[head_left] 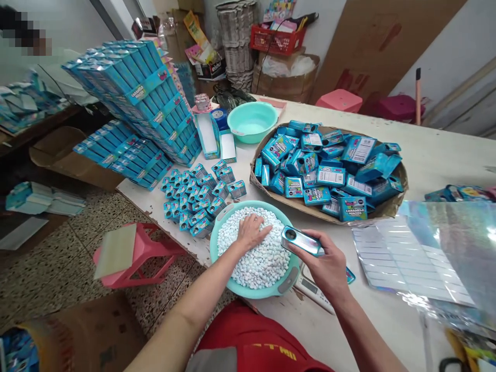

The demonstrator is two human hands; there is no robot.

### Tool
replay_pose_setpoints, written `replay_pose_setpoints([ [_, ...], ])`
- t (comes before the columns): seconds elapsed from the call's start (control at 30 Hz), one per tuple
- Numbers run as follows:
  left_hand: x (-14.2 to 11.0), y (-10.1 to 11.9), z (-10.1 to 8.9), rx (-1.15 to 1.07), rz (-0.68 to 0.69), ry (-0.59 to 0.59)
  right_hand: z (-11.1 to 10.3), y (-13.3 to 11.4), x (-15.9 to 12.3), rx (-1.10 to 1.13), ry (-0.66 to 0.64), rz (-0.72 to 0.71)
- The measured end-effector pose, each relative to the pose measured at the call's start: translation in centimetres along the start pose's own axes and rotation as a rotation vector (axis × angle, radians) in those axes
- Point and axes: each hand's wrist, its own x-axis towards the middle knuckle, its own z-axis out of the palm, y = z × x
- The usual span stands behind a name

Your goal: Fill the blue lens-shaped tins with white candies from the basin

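Observation:
My left hand (252, 232) rests on small white candies (256, 266) that fill a turquoise basin (214, 248). Its thumb is spread away from the fingers, and some fingertips are sunk among the candies. Just above the basin's right rim, my right hand (327, 261) grips a small blue candy box (300, 241) between thumb and fingers. That box is tilted, with a dark round hole in its end facing the basin. A white scale (312, 292) lies partly hidden below my right hand.
A cardboard tray (271, 192) heaped with blue boxes stands behind the basin. Small boxes (199, 194) stand in rows to its left, near tall stacked display cartons (147, 98). Another turquoise basin (251, 121) sits farther back. Plastic-covered sheets (403, 253) lie right; a pink stool (143, 253) stands left.

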Motion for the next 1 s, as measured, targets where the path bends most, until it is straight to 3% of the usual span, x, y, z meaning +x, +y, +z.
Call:
replay_pose_setpoints([
  [0.1, -0.8, 0.1, 0.3, -0.035, -0.074, 0.037, 0.4, 0.4, -0.2, -0.026, 0.018, -0.001],
  [0.17, -1.1, -0.1, 0.2, -0.177, -0.116, 0.113, 0.7, 0.3, -0.4, -0.034, 0.015, 0.007],
  [0.27, -1.3, 0.0, -0.6, -0.63, -0.246, 0.197, 1.3, 0.0, -0.5, -0.067, -0.029, -0.014],
  [0.37, -1.8, 1.2, -2.6, -1.192, -0.416, 0.172, 1.8, -0.3, -0.5, -0.134, -0.091, -0.099],
  [0.43, -2.3, 2.6, -4.5, -1.454, -0.415, 0.145, 2.3, -0.5, -0.5, -0.197, -0.112, -0.165],
  [0.53, -3.2, 4.6, -6.8, -1.681, -0.272, 0.173, 3.6, -1.1, -0.6, -0.325, -0.14, -0.258],
  [0.63, -3.7, 5.8, -7.9, -1.736, -0.193, 0.274, 4.9, -1.9, -0.7, -0.434, -0.186, -0.345],
  [0.73, -3.6, 6.3, -8.2, -1.729, -0.2, 0.369, 5.6, -2.6, -0.5, -0.453, -0.188, -0.387],
  [1.0, -2.8, 7.0, -8.5, -1.696, -0.262, 0.459, 5.1, -2.8, 0.0, -0.313, -0.172, -0.297],
])
